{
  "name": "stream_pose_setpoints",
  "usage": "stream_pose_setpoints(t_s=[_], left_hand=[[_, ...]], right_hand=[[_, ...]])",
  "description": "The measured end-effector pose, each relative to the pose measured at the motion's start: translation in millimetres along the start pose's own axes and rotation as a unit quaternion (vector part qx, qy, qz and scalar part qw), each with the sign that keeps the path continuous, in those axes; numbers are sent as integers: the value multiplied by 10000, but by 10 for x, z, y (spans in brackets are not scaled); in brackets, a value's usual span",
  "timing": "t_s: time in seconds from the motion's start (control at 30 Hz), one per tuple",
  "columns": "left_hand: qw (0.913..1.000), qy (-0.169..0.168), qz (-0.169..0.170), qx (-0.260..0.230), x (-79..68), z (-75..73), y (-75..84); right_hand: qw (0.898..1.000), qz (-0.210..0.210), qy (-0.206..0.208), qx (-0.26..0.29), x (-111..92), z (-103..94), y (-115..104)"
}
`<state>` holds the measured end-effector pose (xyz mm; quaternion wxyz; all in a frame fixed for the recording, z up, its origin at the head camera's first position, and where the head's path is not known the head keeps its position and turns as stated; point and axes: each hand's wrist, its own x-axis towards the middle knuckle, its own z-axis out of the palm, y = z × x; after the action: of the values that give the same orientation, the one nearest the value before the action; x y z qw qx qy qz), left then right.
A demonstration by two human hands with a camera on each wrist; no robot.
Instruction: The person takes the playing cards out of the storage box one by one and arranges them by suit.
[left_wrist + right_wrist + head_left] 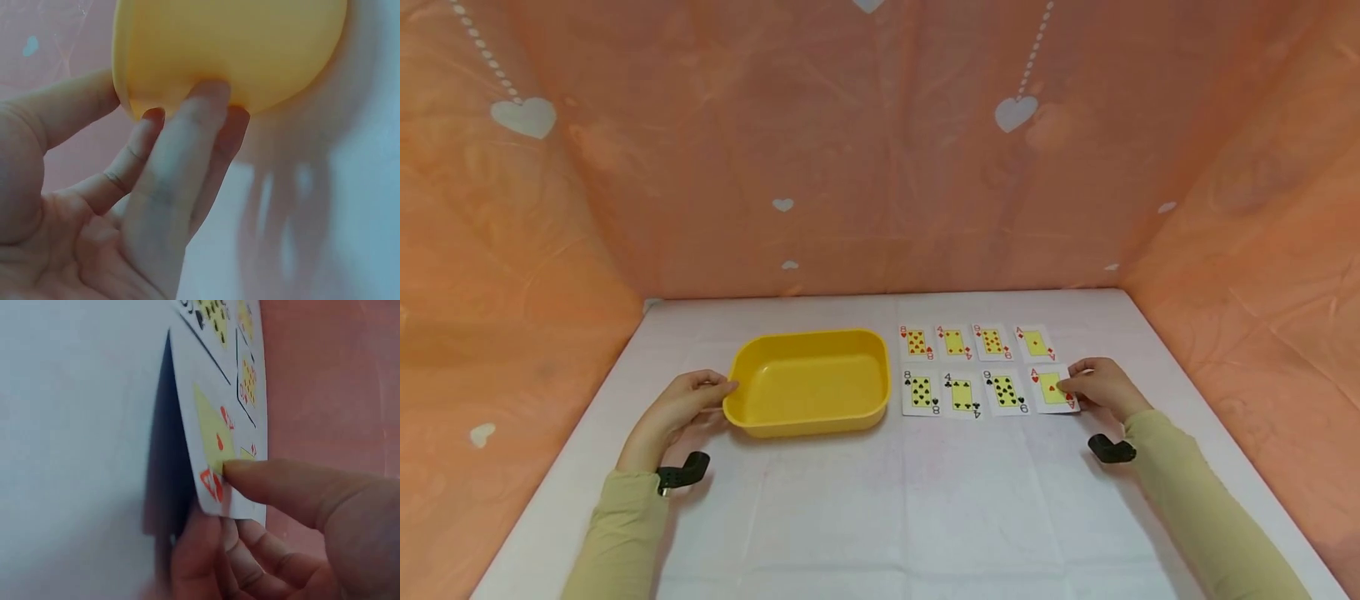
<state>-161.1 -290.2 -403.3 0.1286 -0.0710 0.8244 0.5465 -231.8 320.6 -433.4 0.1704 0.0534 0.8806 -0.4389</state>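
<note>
My left hand (681, 408) pinches the left end of a yellow tray (808, 387), thumb over the rim and fingers (181, 150) beneath its wall. Nothing lies inside the tray. On the right, my right hand (1105, 387) pinches the ace of hearts (1051, 388) by its right end, thumb on its face and fingers under it. In the right wrist view this card's near edge is tilted up off the table, with a dark shadow below. It sits at the right end of the front row of cards, just in front of the ace of diamonds (1035, 342).
Front row, leftward from the ace: nine of spades (1004, 392), four of clubs (962, 395), eight of spades (921, 392). Behind them lie the eight of hearts (916, 342), four of diamonds (953, 342) and nine of diamonds (992, 342). Orange curtains (880, 167) enclose the white table (880, 508).
</note>
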Motion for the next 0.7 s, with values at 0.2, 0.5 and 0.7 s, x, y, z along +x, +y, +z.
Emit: stream_pose_setpoints(t_s=[0.2, 0.5, 0.7], left_hand=[[9998, -123, -11, -156, -8, 18, -6], [9989, -193, -4, -430, -22, -19, -12], [9996, -136, 6, 231, -15, -142, 48]], right_hand=[[9987, -44, 98, -499, -16, 16, -15], [9958, -32, 225, -890, -44, 41, -58], [9922, -180, 416, -1162, -81, 19, -77]])
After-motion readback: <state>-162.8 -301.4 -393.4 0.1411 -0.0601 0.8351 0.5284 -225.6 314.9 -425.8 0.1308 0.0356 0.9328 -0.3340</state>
